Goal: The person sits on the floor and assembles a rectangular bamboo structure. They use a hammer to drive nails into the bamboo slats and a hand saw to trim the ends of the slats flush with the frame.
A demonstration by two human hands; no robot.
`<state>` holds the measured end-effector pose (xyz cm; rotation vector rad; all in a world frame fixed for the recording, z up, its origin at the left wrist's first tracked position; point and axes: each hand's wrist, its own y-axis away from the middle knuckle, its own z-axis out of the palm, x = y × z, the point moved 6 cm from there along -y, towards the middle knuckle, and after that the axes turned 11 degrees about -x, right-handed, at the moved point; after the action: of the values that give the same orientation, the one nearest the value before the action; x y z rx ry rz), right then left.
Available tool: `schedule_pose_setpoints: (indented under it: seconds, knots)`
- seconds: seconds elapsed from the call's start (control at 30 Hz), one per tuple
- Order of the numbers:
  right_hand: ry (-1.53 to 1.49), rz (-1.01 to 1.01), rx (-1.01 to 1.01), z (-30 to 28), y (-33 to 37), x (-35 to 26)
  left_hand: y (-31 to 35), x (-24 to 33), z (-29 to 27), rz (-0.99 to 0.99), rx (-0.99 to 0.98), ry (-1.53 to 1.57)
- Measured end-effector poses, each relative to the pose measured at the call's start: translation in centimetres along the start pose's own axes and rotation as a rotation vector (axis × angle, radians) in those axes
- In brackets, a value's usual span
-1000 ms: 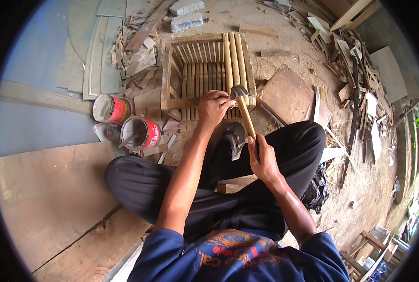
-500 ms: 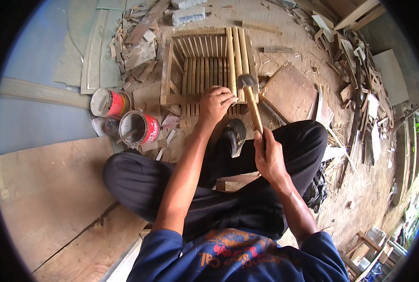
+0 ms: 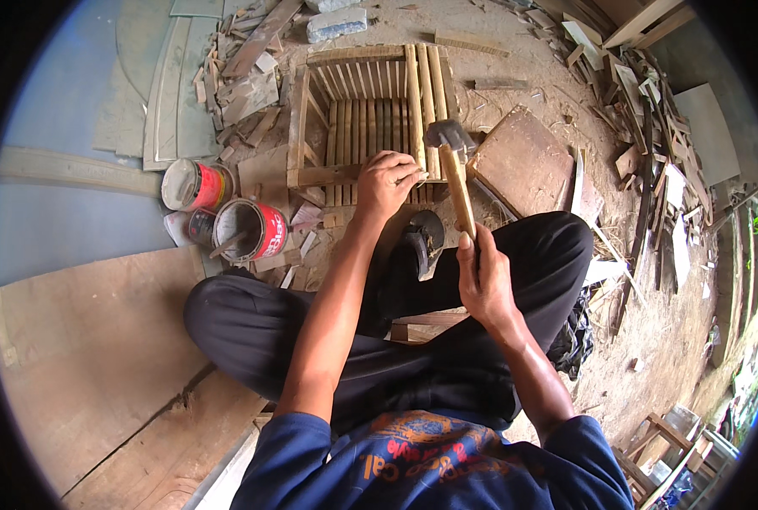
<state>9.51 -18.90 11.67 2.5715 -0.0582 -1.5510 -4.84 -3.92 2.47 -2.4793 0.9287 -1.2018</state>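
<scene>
A slatted wooden crate (image 3: pixel 301 127) stands on the floor in front of me, with several narrow wooden slats (image 3: pixel 428 93) running along its right side. My left hand (image 3: pixel 386 183) rests at the crate's near edge, thumb and fingers pinched together at the near end of one slat. Whatever the fingertips hold is too small to make out. In my right hand (image 3: pixel 486 276) is a hammer (image 3: pixel 459 191), gripped low on its wooden handle. Its dark metal head is held up over the crate's near right corner, just right of my left fingertips.
Two red-labelled paint cans (image 3: pixel 264 234) stand left of the crate, one with a stick in it. A square brown board (image 3: pixel 523 161) lies to its right. Scrap wood (image 3: pixel 659 161) is heaped at the far right, with more offcuts (image 3: pixel 247 93) at the far left. Large planks (image 3: pixel 98 340) lie left of my knee.
The hammer head sits slightly farther up from my left hand than before. My left hand keeps its pinch at the slat end. The whole view has shifted a little.
</scene>
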Motion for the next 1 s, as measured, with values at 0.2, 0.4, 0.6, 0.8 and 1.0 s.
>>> schedule_pose_setpoints:
  seconds: [0.2,0.4,0.6,0.8,1.0]
  knots:
    - [0.013,0.111,-0.04,0.7,0.6,2.4,0.1,0.4,-0.1,0.015,-0.022,-0.038]
    - [0.017,0.074,-0.046,0.7,0.4,2.1,0.1,0.6,-0.5,0.037,-0.025,-0.018]
    - [-0.025,0.0,0.004,0.6,0.6,1.0,0.2,0.4,-0.4,0.012,-0.007,0.017]
    - [0.012,-0.036,-0.014,1.1,0.8,1.3,0.1,0.5,-0.3,0.027,0.001,0.003]
    - [0.003,0.034,-0.025,1.0,0.1,1.2,0.1,0.4,-0.4,0.02,0.004,0.007]
